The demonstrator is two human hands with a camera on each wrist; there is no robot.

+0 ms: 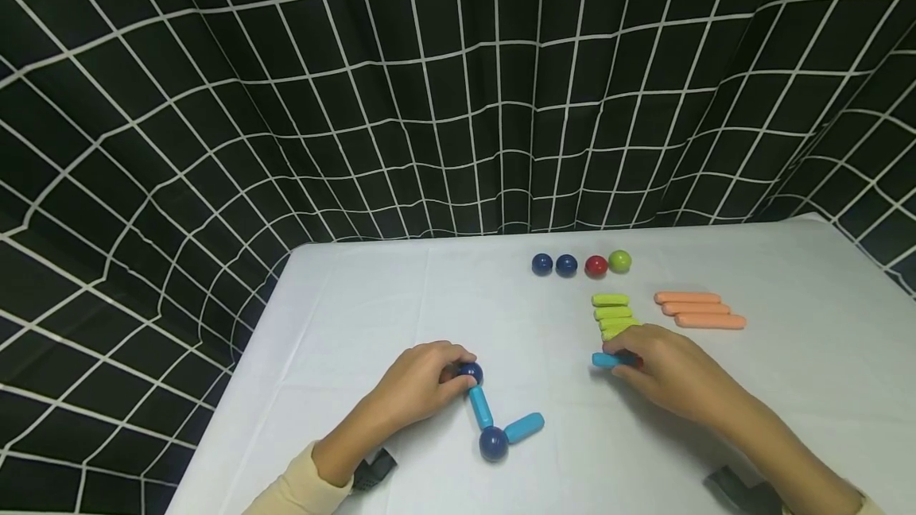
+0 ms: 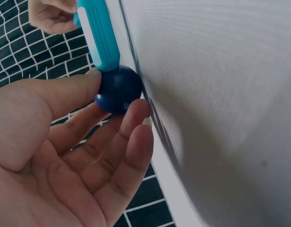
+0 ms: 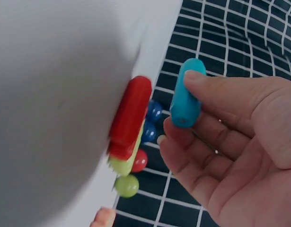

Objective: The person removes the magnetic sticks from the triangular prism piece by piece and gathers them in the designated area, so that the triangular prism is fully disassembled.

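Observation:
On the left, my left hand [image 1: 421,381] grips a dark blue ball [image 2: 119,90] between thumb and fingers. A light blue stick [image 1: 481,408] joins that ball to a second dark blue ball [image 1: 494,444] nearer the front. From the second ball another light blue stick [image 1: 525,427] points out to the right. My right hand [image 1: 661,364] pinches a loose light blue stick [image 3: 185,101] between thumb and fingertips, just above the table. Beside this hand, in the right wrist view, lie red sticks [image 3: 131,109], which the hand mostly hides in the head view.
Several yellow-green sticks [image 1: 611,300] lie stacked in a row beyond my right hand, with three orange sticks [image 1: 694,308] to their right. Behind them sit two dark blue balls [image 1: 542,264], a red ball [image 1: 596,265] and a green ball [image 1: 619,261]. A black gridded curtain [image 1: 444,102] surrounds the white table [image 1: 372,292].

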